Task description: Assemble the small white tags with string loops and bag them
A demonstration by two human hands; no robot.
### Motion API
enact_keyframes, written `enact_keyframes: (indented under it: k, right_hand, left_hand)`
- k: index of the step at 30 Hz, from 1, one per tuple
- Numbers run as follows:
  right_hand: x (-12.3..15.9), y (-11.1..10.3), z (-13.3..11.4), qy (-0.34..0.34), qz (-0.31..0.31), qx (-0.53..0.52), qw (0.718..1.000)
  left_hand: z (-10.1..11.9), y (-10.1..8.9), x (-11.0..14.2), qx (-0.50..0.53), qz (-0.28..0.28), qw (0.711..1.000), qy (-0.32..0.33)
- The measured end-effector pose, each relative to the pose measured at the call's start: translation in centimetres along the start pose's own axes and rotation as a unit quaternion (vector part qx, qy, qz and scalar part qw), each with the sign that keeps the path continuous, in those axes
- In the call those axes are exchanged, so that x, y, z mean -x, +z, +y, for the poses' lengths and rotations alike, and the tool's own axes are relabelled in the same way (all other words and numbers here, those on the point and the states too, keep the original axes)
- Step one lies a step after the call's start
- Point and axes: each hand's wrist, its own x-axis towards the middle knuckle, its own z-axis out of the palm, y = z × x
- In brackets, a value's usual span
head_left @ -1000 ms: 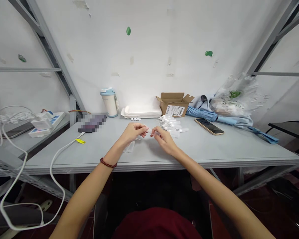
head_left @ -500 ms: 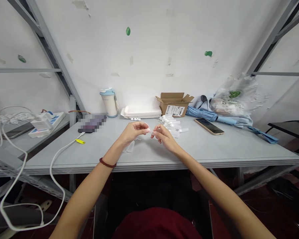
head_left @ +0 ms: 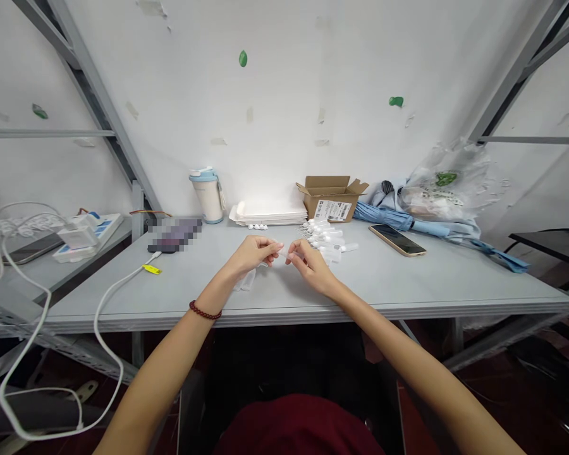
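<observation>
1. Since the earlier frame, the right hand (head_left: 314, 265) has been turned slightly and its fingers drawn closer in, so that less of the small clear piece (head_left: 283, 253) is left showing; the left hand (head_left: 255, 254) has hardly been moved, and no change is seen in the things around.
2. Judged from the pose, a fitting or twisting step is in hand: the piece is being worked between both sets of fingertips. Whether a cap is being seated on it cannot be told, as most of it is covered.
3. By the same judgement, a firm hold on one end and a light, straight turn or push from the other side are called for, with both ends kept in line.
4. On the left, thumb and forefinger are pinched nearly together on one end of the piece; the other fingers are curled loosely behind.
5. On the right, the other end is gripped between thumb and forefinger, with almost no gap; the remaining fingers are bent in.
6. Above the desk (head_left: 284, 298), midway between the hands, the piece is held; nothing else is seen to be grasped.
7. Clear bottles (head_left: 248, 280) are laid just beside the left hand, on the near side; white caps (head_left: 257, 226) are set farther back, and a pile of capped bottles (head_left: 332, 234) is spread just beyond the right hand, in front of the box (head_left: 334, 210).
</observation>
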Motion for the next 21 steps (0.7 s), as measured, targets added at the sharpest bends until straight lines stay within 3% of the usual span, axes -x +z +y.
enact_keyframes:
  k: [9, 21]
  right_hand:
    - [-0.05, 0.08, 0.16, -0.002, -0.013, -0.013, 1.0]
    - [-0.06, 0.17, 0.22, 0.001, 0.043, -0.037, 0.998]
  left_hand:
    - [-0.57, -0.01, -0.22, -0.068, -0.011, 0.998, -0.013]
    - [0.41, 0.17, 0.39, -0.01, -0.07, 0.997, 0.043]
